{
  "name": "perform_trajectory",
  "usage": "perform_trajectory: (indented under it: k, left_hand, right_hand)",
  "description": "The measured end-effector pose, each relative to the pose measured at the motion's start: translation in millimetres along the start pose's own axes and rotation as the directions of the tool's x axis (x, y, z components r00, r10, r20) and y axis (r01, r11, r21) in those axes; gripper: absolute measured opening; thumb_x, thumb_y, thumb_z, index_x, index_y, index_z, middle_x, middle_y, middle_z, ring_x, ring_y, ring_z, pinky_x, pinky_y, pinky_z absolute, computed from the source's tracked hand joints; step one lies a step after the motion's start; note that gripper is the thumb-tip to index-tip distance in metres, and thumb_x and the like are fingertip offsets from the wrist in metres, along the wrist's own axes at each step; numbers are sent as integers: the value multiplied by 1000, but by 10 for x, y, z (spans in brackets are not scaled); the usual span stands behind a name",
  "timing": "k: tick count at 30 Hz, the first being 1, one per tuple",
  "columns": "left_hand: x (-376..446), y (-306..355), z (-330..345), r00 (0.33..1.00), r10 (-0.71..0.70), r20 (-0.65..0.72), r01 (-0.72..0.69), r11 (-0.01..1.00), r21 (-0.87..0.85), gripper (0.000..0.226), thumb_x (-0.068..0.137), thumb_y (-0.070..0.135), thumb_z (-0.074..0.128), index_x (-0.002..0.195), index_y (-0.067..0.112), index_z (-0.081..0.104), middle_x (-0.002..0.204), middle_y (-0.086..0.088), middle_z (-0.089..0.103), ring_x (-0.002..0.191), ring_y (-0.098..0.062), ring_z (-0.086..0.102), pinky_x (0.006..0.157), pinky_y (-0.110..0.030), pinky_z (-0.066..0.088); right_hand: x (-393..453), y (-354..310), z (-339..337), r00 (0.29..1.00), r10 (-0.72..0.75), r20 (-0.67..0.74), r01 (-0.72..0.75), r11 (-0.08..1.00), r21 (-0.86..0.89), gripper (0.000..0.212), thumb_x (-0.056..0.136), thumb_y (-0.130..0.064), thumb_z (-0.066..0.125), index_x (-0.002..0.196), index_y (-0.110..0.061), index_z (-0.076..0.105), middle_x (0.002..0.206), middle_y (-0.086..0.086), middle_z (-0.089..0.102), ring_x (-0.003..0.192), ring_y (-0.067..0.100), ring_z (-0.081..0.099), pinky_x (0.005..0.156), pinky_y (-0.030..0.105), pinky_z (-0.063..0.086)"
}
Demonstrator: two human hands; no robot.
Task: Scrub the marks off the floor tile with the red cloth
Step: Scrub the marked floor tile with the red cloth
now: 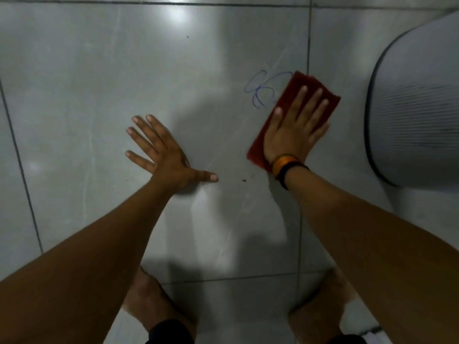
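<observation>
A folded red cloth (pixel 301 86) lies flat on the grey floor tile (pixel 124 70), right of centre. My right hand (pixel 295 130) presses down on it with fingers spread; bands circle that wrist. Blue looping pen marks (pixel 260 89) show on the tile just left of the cloth's upper end, and the cloth's edge touches them. My left hand (pixel 161 151) rests palm down on the bare tile to the left, fingers spread, holding nothing.
A grey ribbed rounded object (pixel 417 115) stands at the right edge, close to the cloth. Dark grout lines (pixel 308 40) frame the tile. Small dark specks (pixel 244 180) dot the tile between my hands. My knees (pixel 154 301) are at the bottom.
</observation>
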State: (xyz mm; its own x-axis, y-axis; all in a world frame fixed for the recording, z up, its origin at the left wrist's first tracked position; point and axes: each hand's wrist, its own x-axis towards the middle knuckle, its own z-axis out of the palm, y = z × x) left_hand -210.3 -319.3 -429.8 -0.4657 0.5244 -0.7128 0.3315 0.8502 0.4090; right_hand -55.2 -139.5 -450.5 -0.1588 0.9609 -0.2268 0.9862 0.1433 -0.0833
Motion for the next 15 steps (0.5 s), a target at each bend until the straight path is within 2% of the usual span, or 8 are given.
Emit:
perform_trajectory:
  k: [2, 3, 5, 6, 7, 8, 12, 15]
  left_hand:
    - [26, -46, 30, 1000, 0, 10, 0, 1000, -6, 191, 22, 107, 54, 156, 1, -31, 159, -34, -41, 144, -58, -40, 105, -83, -24]
    - [40, -59, 38, 1000, 2, 16, -2, 1000, -9, 191, 21, 108, 53, 156, 1, -32, 158, -33, -42, 144, -57, -41, 105, -83, -24]
    - [54, -66, 3, 1000, 0, 17, 1, 1000, -22, 192, 21, 108, 55, 155, 1, -33, 158, -33, -44, 143, -57, -42, 105, -85, -21]
    - [41, -54, -21, 1000, -8, 21, 9, 1000, -22, 192, 23, 106, 59, 155, 2, -34, 157, -32, -44, 143, -57, -43, 105, -85, -21]
    - [14, -31, -47, 999, -17, 30, 18, 1000, -15, 191, 26, 101, 66, 155, 2, -34, 158, -31, -45, 143, -57, -43, 105, -85, -21]
    - [-16, -10, -67, 999, -25, 35, 25, 1000, -7, 190, 29, 95, 75, 155, 3, -34, 158, -30, -44, 144, -56, -43, 105, -84, -22]
    - [-52, 59, -112, 999, -32, 1, 32, 999, -5, 188, 34, 86, 83, 156, 2, -31, 160, -31, -41, 145, -56, -40, 104, -81, -25]
    - [-42, 57, -74, 1000, -9, 0, 9, 1000, -21, 188, 32, 93, 77, 157, 1, -30, 161, -31, -40, 145, -56, -39, 103, -77, -28]
  right_hand:
    - [64, -415, 74, 995, -104, -7, 104, 995, -9, 65, 102, -46, 23, 160, -16, 13, 168, 14, 10, 155, 34, 6, 120, 64, 12]
    - [19, -504, 119, 956, -293, 22, 294, 955, -42, 65, 102, -45, 25, 160, -17, 13, 167, 14, 10, 155, 34, 6, 121, 63, 11]
    - [-182, -440, 148, 677, -718, 164, 733, 678, -58, 63, 104, -44, 29, 160, -20, 12, 168, 13, 7, 155, 33, 4, 122, 64, 8]
    - [-290, -271, 111, 536, -809, 241, 838, 544, -36, 63, 104, -44, 31, 160, -22, 10, 168, 12, 5, 155, 32, 1, 122, 64, 8]
    - [-375, -39, 89, 478, -828, 293, 870, 493, -25, 64, 104, -45, 31, 160, -24, 9, 169, 10, 4, 155, 30, 0, 122, 64, 8]
    - [-422, 215, 63, 517, -795, 317, 845, 534, -39, 64, 104, -46, 31, 160, -25, 8, 169, 8, 3, 155, 29, -1, 122, 65, 8]
    - [-118, 542, -87, 907, -365, 210, 391, 915, -99, 65, 104, -47, 26, 160, -23, 3, 169, 8, -2, 155, 29, -3, 121, 67, 4]
    - [278, -93, -71, 992, -99, 74, 98, 995, 17, 66, 103, -48, 21, 160, -19, 4, 169, 11, -1, 155, 31, -3, 121, 66, 5]
